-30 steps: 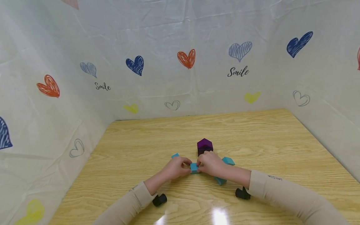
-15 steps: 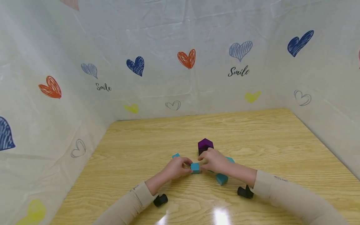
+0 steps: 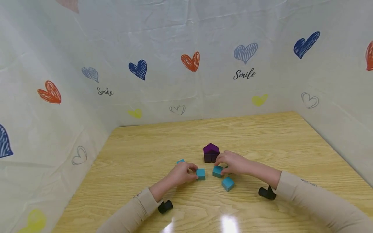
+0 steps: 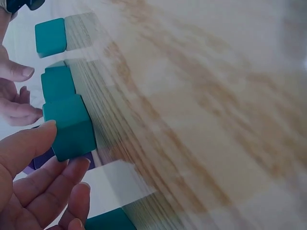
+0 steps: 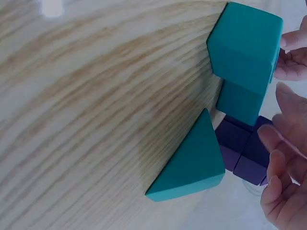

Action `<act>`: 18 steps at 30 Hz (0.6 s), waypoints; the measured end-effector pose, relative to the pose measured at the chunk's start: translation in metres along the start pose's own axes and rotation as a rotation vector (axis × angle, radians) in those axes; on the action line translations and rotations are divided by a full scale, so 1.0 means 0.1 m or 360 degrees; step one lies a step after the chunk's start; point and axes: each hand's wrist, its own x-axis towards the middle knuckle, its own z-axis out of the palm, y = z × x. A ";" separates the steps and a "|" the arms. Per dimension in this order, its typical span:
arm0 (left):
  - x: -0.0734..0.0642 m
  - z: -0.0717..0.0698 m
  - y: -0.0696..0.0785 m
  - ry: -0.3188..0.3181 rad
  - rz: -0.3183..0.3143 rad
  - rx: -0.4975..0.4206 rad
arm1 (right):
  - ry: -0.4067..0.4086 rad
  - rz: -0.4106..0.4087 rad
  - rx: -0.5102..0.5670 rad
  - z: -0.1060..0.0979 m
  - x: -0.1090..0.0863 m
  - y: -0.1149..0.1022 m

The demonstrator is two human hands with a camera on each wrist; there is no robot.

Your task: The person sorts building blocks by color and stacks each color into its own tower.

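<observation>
On the wood-grain table [image 3: 145, 139], the right hand [image 3: 233, 162] parts its thumb and fingers; the left hand [image 3: 181, 173] pinches. Beyond stands a purple peaked block stack [image 3: 211, 152]; a teal triangular block [image 5: 189, 165] lies nearer. 1 teal cube [image 3: 200, 174] sits in the left pinch, a 2nd cube [image 3: 217, 171] by the right fingertips — contact unclear — and a 3rd cube [image 3: 228, 183] in front.

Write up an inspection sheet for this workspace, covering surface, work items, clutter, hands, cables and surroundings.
Surface: wood-grain table, light reflections nearest the person.
Work items: loose teal blocks, including a triangular block; purple blocks grouped together.
Clutter: nothing seen.
Hands: left hand pinches one teal block; right hand is beside another teal block, contact unclear.
Cables: nothing seen.
Surroundings: heart-printed pale sheeting.
</observation>
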 end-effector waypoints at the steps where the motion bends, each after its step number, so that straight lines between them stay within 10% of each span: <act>1: 0.00 0.00 0.00 0.0000 0.0001 0.0005 | 0.0000 0.0012 -0.0002 0.01 0.00 0.01; 18: 0.00 -0.01 0.00 -0.0012 0.0012 0.0002 | -0.0027 0.0260 0.0112 0.11 0.04 -0.03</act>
